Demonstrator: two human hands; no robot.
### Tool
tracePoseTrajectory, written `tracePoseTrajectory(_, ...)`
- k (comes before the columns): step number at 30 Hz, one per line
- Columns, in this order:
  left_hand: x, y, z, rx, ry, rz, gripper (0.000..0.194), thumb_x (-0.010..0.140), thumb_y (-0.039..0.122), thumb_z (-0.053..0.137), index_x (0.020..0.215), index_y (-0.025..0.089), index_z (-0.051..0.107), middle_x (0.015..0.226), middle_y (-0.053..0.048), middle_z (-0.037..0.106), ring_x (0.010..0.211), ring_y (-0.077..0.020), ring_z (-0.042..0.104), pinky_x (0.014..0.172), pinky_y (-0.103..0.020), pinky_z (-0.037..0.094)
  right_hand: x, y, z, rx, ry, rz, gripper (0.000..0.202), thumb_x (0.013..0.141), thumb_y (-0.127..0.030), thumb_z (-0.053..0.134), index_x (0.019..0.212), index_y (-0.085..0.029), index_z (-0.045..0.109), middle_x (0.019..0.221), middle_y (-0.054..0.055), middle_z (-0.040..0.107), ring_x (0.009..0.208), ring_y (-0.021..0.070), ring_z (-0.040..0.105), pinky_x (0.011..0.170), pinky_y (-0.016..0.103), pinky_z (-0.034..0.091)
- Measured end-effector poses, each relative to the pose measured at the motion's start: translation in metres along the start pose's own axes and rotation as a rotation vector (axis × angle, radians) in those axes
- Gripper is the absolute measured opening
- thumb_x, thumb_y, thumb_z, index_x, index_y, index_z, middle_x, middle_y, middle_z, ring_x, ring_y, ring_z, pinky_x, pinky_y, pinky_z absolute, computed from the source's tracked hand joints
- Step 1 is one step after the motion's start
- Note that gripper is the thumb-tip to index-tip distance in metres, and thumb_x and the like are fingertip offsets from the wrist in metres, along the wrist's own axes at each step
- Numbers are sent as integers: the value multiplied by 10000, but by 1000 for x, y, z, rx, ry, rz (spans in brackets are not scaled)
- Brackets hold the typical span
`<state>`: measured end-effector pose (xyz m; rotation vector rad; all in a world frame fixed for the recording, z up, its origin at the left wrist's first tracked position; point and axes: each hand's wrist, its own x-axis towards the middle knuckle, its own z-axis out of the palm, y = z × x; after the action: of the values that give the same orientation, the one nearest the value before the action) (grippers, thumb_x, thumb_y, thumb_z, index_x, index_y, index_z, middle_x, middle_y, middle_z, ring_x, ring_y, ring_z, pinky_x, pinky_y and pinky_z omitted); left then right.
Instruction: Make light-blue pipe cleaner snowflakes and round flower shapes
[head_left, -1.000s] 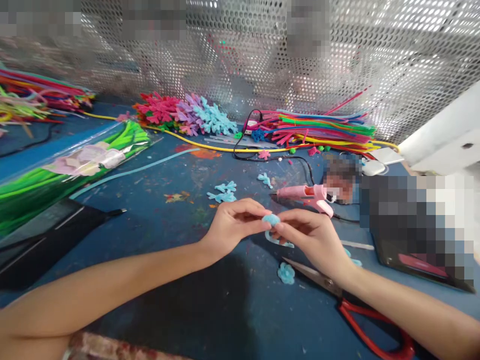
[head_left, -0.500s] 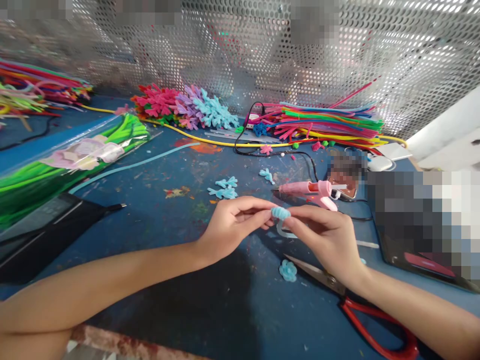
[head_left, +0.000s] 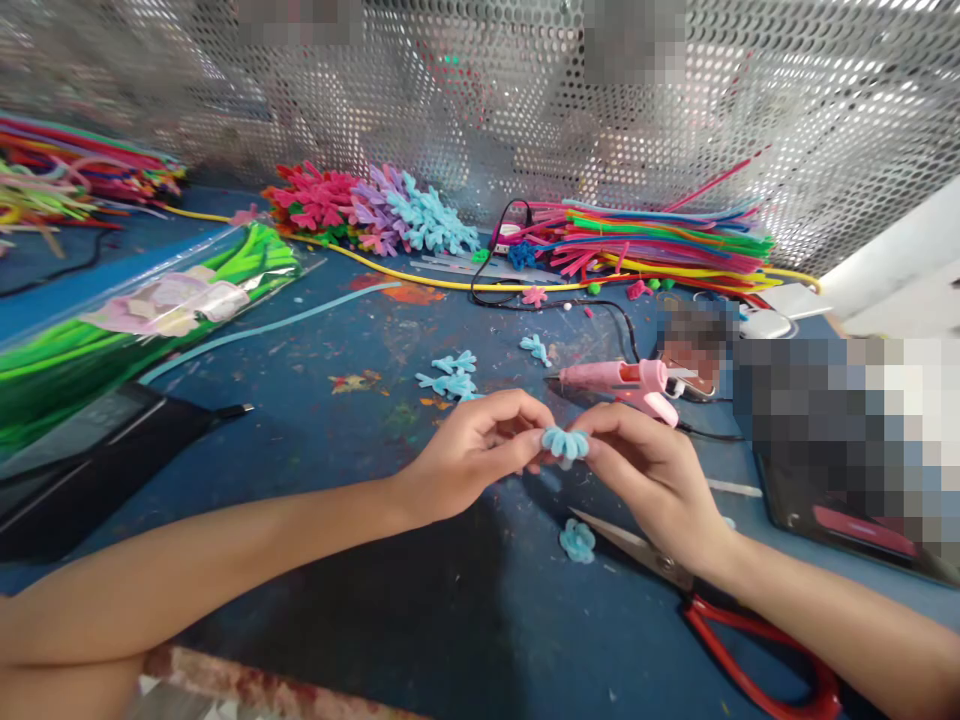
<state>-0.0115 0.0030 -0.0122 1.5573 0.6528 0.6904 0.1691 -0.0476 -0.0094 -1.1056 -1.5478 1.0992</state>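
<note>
Between my two hands is a light blue pipe cleaner [head_left: 565,443], bent into a row of small loops. My left hand [head_left: 480,450] pinches its left end with thumb and forefinger. On its right end, my right hand [head_left: 651,470] is closed in a pinch too. Below them on the table lies a finished-looking light blue pipe-cleaner flower [head_left: 577,541]. Scissors with red handles [head_left: 757,640] lie partly under my right wrist, blades apart. Just behind my hands rests a pink glue gun [head_left: 615,380], its nozzle pointing left. Small light blue branched pieces [head_left: 450,378] lie beyond my left hand.
Bundles of coloured pipe cleaners [head_left: 667,240] lie against the perforated metal panel [head_left: 480,110]. Branched pink, purple and blue pieces [head_left: 375,210] are heaped beside them. A plastic bag of green pipe cleaners [head_left: 172,295] and a black pouch [head_left: 112,470] are at left; a dark tablet-like device [head_left: 802,490] lies right.
The looped pipe cleaner has turned and fanned out between my fingers, so its loops show more openly. Both hands sit slightly lower relative to the table. The other things have stayed in place.
</note>
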Motion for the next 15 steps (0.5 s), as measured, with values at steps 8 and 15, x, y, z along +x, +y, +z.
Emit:
tracePoseTrajectory(8,1,-2,-2,104,-31,105,135,854,247,489,837,153,584,800,-13,517,652,-81,530,586,-191,427,2,7,2,375,-46,160,85,830,-256,559,832,-172,568,652,0,623,620,116,594,629,254,467)
tracePoseTrajectory(15,-2,-1,-5,360,-20,329,115,839,220,523,834,153,616,809,-44,614,763,-121,574,720,-224,439,3,7,-4,282,-232,117,112,872,-267,492,833,-172,535,694,-4,528,625,88,505,599,228,419)
